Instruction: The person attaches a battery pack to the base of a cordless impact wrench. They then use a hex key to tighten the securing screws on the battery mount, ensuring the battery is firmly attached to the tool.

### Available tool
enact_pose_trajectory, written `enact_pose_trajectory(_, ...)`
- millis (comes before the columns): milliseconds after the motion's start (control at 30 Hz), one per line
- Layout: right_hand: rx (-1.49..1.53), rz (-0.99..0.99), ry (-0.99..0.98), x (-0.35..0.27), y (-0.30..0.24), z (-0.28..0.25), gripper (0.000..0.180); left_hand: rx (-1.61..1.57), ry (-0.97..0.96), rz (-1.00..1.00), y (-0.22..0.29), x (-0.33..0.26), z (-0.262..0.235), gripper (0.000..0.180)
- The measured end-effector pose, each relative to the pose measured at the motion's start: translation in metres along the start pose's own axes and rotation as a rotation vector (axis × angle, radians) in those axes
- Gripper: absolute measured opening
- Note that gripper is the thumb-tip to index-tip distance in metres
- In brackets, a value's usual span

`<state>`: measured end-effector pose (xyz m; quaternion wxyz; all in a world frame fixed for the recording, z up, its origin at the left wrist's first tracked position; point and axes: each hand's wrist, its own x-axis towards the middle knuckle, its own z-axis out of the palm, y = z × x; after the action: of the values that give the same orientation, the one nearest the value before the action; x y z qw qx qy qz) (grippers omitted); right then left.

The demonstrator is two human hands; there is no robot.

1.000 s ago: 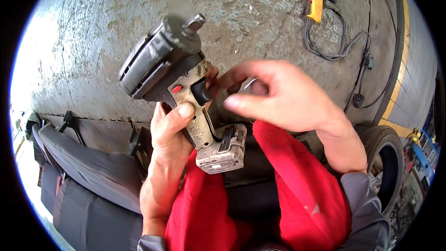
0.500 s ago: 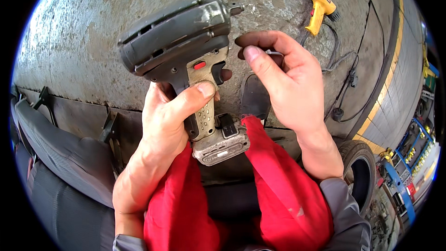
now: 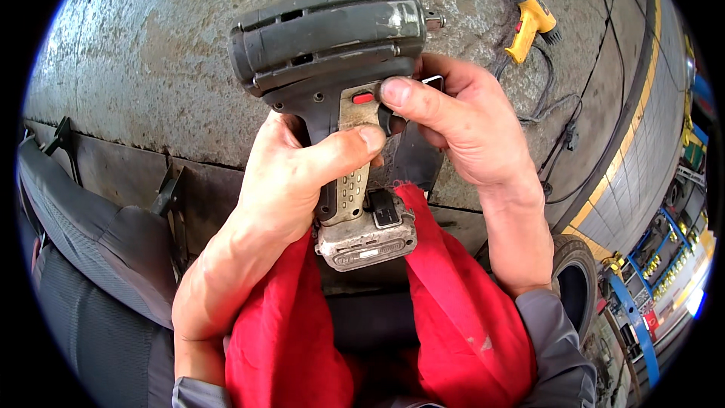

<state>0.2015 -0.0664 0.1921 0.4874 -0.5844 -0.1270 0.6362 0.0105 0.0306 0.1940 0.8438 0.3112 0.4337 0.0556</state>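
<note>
A worn cordless impact wrench (image 3: 332,38), black-bodied with a beige handle, is held upright over my lap, its square drive tip pointing right. My left hand (image 3: 294,170) is wrapped round the handle, thumb across its near side below the trigger. My right hand (image 3: 472,121) grips the front of the tool just under the nose. Its thumb rests beside the red button (image 3: 363,97), and its other fingers are partly hidden behind the tool. A thin shiny edge (image 3: 433,81) shows between thumb and fingers; I cannot make out what it is. The dirty battery pack (image 3: 366,245) is seated at the handle's base.
A yellow heat gun (image 3: 532,23) with a grey cable lies on the worn floor (image 3: 166,53) at the far right. Dark vehicle seats (image 3: 98,279) stand at the left. A tyre (image 3: 572,279) is close to my right elbow, with blue racking (image 3: 638,317) beyond it.
My right hand has moved from apart from the tool, with a thin shiny thing at its fingers, onto the tool's front. The impact wrench has shifted right and become more level.
</note>
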Motion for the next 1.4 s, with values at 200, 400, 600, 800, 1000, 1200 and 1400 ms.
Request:
enact_pose_trajectory(200,-0.056,-0.008,0.043,0.000,0.018,0.005,0.032,-0.022,0.093,-0.058,-0.005,0.008,-0.002,0.037)
enact_pose_trajectory(400,-0.044,0.063,0.048,0.000,0.040,-0.002,0.039,0.037,0.083,-0.092,-0.016,0.017,-0.010,0.035)
enact_pose_trajectory(600,-0.061,0.167,0.101,0.002,0.058,-0.013,0.042,0.071,0.046,-0.122,-0.033,0.033,-0.017,0.031)
enact_pose_trajectory(800,-0.186,-0.071,0.301,-0.017,0.044,-0.024,0.033,0.078,0.047,-0.110,-0.038,0.034,-0.018,0.031)
enact_pose_trajectory(1000,-0.341,-0.270,0.328,-0.027,0.036,-0.012,0.026,0.076,0.088,-0.111,-0.034,0.031,-0.012,0.031)
enact_pose_trajectory(1200,-0.578,-0.413,0.303,-0.017,0.045,0.000,0.012,0.060,0.106,-0.078,-0.033,0.028,-0.008,0.025)
enact_pose_trajectory(1400,-0.698,-0.665,0.257,-0.009,0.047,0.009,0.014,0.057,0.039,-0.039,-0.034,0.028,-0.012,0.021)
